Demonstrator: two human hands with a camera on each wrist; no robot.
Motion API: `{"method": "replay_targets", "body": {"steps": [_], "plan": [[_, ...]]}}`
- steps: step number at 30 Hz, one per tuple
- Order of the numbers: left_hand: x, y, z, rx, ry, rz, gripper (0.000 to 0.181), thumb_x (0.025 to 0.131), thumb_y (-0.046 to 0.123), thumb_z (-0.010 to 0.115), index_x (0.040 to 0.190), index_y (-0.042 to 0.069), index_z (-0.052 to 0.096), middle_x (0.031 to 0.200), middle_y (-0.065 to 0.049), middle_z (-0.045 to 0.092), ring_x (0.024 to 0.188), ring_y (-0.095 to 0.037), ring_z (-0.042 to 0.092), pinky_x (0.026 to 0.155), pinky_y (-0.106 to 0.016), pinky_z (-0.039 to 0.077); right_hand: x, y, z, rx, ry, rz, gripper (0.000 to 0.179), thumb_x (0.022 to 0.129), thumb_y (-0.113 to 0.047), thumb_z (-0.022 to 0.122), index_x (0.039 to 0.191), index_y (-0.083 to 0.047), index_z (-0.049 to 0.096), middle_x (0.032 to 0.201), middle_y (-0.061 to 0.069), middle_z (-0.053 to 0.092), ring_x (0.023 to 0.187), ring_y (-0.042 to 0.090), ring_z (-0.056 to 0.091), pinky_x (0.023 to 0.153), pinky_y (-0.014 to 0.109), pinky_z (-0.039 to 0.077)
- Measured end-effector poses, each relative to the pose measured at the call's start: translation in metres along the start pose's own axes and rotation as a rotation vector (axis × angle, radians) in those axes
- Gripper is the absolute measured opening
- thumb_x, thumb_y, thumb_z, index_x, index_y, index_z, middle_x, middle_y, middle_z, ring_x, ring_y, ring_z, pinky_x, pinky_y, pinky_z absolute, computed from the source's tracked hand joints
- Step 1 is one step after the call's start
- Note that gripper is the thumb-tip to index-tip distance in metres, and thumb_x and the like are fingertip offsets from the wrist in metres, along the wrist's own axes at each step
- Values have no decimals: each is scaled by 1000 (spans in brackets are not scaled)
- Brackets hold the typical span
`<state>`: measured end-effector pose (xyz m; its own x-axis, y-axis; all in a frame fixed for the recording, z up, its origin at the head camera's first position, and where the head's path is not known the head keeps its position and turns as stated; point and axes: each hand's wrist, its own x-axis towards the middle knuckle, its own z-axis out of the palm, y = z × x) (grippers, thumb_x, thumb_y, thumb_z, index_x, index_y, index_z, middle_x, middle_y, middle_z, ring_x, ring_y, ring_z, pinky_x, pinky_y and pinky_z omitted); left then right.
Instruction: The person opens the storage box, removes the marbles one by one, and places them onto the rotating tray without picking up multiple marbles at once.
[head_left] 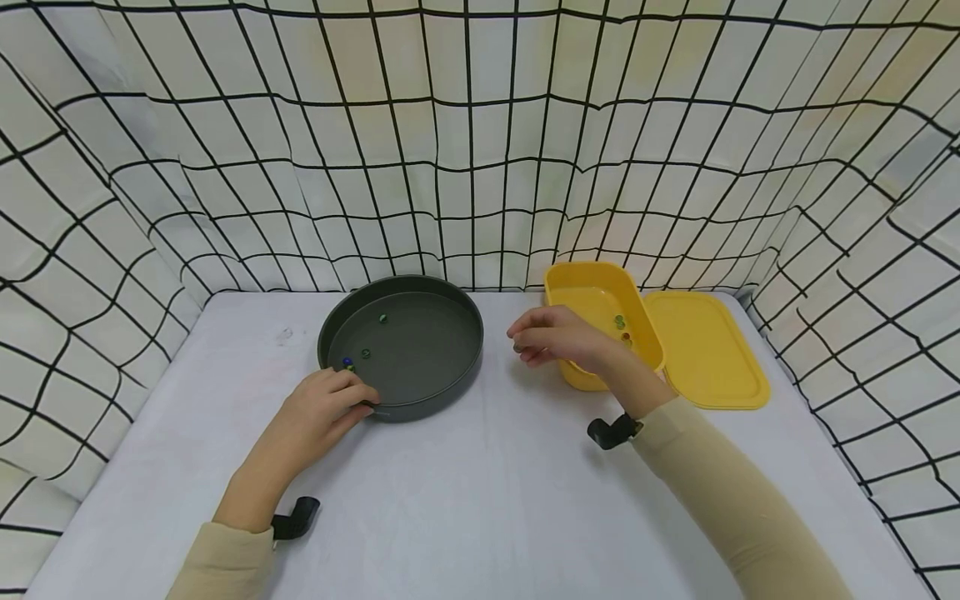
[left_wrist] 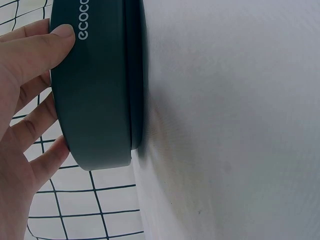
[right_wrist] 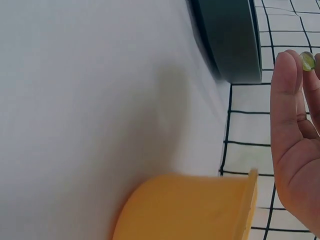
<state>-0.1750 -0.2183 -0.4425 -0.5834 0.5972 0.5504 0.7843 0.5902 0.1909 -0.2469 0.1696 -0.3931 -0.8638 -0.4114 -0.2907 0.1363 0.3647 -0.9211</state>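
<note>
My left hand (head_left: 322, 408) grips the near-left rim of a dark grey-green round pan (head_left: 420, 350). In the left wrist view its thumb lies on the pan's outer wall (left_wrist: 95, 100) and the other fingers reach over the rim. Several glass marbles lie in the pan, among them a green marble (head_left: 383, 318) and a blue marble (head_left: 347, 362). Between thumb and fingertips my right hand (head_left: 555, 337) pinches a yellow-green marble (right_wrist: 307, 61), raised beside the yellow container (head_left: 592, 287). Marbles (head_left: 619, 320) rest inside that container, partly hidden by the right forearm.
A flat yellow lid (head_left: 708, 350) lies on the white-covered table (head_left: 450, 517), right of the container. Black netting (head_left: 491, 133) over white sheeting rises at the back and both sides.
</note>
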Motion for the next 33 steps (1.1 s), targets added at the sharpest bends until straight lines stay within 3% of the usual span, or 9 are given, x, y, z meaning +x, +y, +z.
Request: {"method": "replay_targets", "body": {"steps": [7, 16, 25, 33], "plan": [[-1, 0, 0, 0, 2, -1, 26, 75, 4, 84, 94, 18, 73, 89, 7, 65, 77, -11, 55, 69, -32, 44, 12, -7, 18, 18, -27, -2, 23, 98, -17, 63, 117, -4, 65, 110, 23, 65, 91, 31, 67, 83, 35, 59], [-1, -1, 0, -5, 6, 0, 25, 76, 5, 84, 95, 18, 73, 89, 7, 65, 78, -11, 55, 70, -32, 44, 26, -17, 38, 33, -63, -33, 31, 98, -16, 63, 123, 3, 62, 98, 13, 66, 84, 23, 66, 81, 36, 59], [-1, -1, 2, -10, 6, 0, 26, 75, 4, 85, 94, 18, 73, 89, 7, 65, 78, -11, 55, 70, -32, 43, 39, -19, 55, 32, -86, -55, 31, 98, -15, 63, 122, 3, 63, 97, 11, 66, 80, 20, 66, 84, 40, 59], [0, 0, 0, 2, 5, 0, 27, 75, 4, 85, 94, 18, 73, 89, 8, 65, 77, -11, 55, 70, -32, 44, 49, -22, 69, 63, -120, -58, 31, 98, -13, 62, 122, 5, 62, 94, 9, 65, 77, 17, 65, 77, 32, 60]]}}
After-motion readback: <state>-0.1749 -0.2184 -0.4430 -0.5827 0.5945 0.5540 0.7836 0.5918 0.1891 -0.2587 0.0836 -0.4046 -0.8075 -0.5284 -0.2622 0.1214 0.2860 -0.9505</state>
